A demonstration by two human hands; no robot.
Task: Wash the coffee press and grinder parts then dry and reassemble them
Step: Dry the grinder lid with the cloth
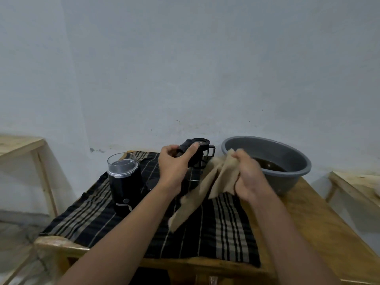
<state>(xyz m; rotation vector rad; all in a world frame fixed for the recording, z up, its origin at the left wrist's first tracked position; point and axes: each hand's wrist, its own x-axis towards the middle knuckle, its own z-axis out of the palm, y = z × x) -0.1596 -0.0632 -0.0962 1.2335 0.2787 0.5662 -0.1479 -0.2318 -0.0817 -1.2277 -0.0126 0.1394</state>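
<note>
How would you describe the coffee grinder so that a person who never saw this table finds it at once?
Start at the wooden table and the dark checked cloth spread on it. On the cloth's left part, left of the left hand, stands the coffee grinder, upright and untouched. Unlike its neighbours, it is a black cylinder with a clear plastic cap.

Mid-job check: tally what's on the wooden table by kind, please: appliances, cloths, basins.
Coffee appliances: 2, black grinder with clear lid, black coffee press held by left hand.
Cloths: 2, dark plaid cloth, beige towel in right hand.
Basins: 1, grey plastic basin.
Total: 5
</note>
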